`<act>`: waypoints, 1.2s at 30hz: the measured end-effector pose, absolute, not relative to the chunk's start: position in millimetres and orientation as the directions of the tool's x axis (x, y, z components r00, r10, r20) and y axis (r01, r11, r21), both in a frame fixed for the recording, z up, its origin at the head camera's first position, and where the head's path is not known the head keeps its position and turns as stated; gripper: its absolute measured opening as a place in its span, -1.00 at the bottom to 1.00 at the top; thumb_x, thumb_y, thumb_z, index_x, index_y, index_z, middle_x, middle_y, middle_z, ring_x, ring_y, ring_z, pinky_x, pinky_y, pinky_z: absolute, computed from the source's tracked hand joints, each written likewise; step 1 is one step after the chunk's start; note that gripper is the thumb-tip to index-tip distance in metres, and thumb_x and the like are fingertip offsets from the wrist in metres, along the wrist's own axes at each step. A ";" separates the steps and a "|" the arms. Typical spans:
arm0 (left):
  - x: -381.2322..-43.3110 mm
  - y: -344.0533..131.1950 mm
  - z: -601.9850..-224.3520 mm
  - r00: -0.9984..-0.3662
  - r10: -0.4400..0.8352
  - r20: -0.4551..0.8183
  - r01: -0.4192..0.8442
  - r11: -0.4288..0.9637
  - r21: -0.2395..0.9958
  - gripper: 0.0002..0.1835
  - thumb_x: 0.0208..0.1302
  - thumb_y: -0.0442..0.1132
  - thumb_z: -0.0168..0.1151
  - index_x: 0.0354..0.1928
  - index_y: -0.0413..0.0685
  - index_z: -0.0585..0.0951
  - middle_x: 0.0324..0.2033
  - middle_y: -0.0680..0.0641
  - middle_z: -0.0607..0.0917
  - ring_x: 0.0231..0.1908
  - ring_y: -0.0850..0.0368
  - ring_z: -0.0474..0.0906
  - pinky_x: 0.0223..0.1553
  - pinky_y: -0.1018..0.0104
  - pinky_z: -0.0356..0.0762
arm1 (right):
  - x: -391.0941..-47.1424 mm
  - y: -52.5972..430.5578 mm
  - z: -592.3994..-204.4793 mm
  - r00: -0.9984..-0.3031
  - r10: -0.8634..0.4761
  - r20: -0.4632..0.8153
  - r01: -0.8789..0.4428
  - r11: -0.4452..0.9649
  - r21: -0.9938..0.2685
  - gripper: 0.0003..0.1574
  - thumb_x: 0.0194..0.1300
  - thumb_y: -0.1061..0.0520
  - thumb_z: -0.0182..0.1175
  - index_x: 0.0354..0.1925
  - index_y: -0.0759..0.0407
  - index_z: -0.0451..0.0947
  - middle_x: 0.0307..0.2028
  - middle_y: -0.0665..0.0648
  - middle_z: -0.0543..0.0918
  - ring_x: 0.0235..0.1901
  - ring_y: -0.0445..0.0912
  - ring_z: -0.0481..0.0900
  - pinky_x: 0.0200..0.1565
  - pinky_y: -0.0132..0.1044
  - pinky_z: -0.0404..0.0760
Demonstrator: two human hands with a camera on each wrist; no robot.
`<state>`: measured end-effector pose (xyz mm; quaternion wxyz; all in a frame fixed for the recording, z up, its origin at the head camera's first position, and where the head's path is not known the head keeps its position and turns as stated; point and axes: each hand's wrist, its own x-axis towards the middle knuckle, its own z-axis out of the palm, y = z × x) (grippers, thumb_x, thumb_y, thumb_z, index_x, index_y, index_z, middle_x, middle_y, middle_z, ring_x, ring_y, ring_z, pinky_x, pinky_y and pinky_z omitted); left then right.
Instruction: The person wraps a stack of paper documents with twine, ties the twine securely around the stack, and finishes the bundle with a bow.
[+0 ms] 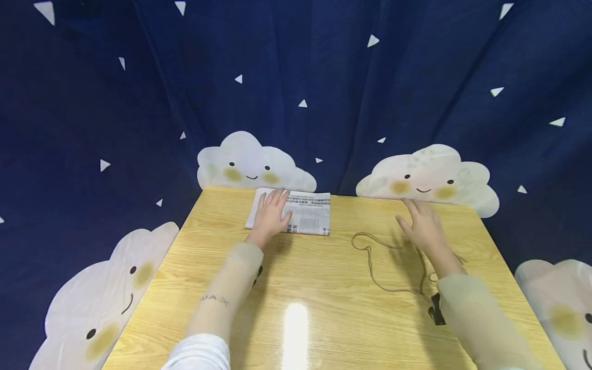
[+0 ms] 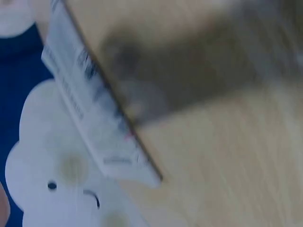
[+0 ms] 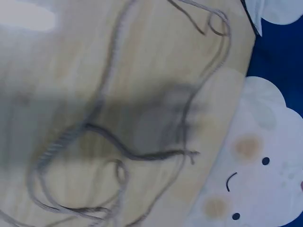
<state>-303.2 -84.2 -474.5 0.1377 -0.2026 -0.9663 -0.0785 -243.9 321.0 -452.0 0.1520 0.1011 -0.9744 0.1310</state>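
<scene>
A folded newspaper (image 1: 312,213) lies at the far edge of the table, its printed side up. My left hand (image 1: 270,216) is over its left part with straight, spread fingers and nothing gripped. In the left wrist view the newspaper (image 2: 94,109) runs diagonally along the table edge, and the hand's shadow falls beside it. To the right, my right hand (image 1: 425,226) is held with extended fingers above a thin brown rope (image 1: 371,264). The right wrist view shows this rope (image 3: 111,56) in loose loops, with a wrapped thicker section and a frayed end.
The wooden table (image 1: 185,288) narrows toward its far side in the head view. A dark blue curtain (image 1: 277,67) with white triangles and smiling clouds hangs right behind it and along the sides. Light glares on the tabletop near the front.
</scene>
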 end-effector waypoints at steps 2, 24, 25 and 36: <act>-298.0 -73.9 -483.8 -0.826 0.423 0.371 0.481 0.874 0.073 -0.42 0.27 -0.01 -0.05 0.29 -0.07 0.24 0.25 -0.10 0.29 0.26 0.00 0.16 0.32 0.03 -0.04 | -237.4 320.9 -460.1 -0.920 -0.158 0.357 -0.255 0.936 -0.242 -0.42 0.31 0.03 0.03 0.21 0.27 0.23 0.10 0.42 0.36 0.05 0.30 0.32 0.09 0.28 0.19; -232.9 45.7 -551.5 -0.516 0.832 0.205 0.850 0.527 0.000 -0.53 0.33 -0.13 0.00 0.26 -0.03 0.33 0.24 0.02 0.36 0.27 0.14 0.20 0.29 0.18 0.13 | -140.0 343.2 -534.1 -0.933 -0.126 0.337 -0.267 0.870 -0.414 -0.65 0.20 0.36 0.09 0.00 0.39 0.40 -0.18 0.35 0.52 -0.24 0.18 0.51 -0.35 -0.04 0.60; -231.0 49.6 -552.6 -0.510 0.842 0.173 0.854 0.520 -0.011 -0.51 0.34 -0.12 -0.02 0.29 -0.01 0.29 0.28 0.03 0.31 0.29 0.15 0.15 0.30 0.17 0.11 | -136.2 343.4 -537.6 -0.929 -0.129 0.347 -0.273 0.871 -0.407 -0.64 0.18 0.37 0.10 -0.01 0.38 0.41 -0.19 0.35 0.53 -0.26 0.17 0.53 -0.39 -0.07 0.60; -213.4 84.8 -561.8 -0.492 0.870 -0.031 0.866 0.485 -0.123 -0.43 0.41 0.02 -0.19 0.41 0.25 0.01 0.40 0.16 -0.04 0.39 0.18 -0.21 0.34 0.07 -0.02 | -106.4 349.0 -569.5 -0.907 -0.214 0.362 -0.339 0.882 -0.328 -0.44 0.02 0.41 0.21 0.06 0.39 0.40 -0.01 0.38 0.47 -0.03 0.30 0.41 -0.07 0.22 0.45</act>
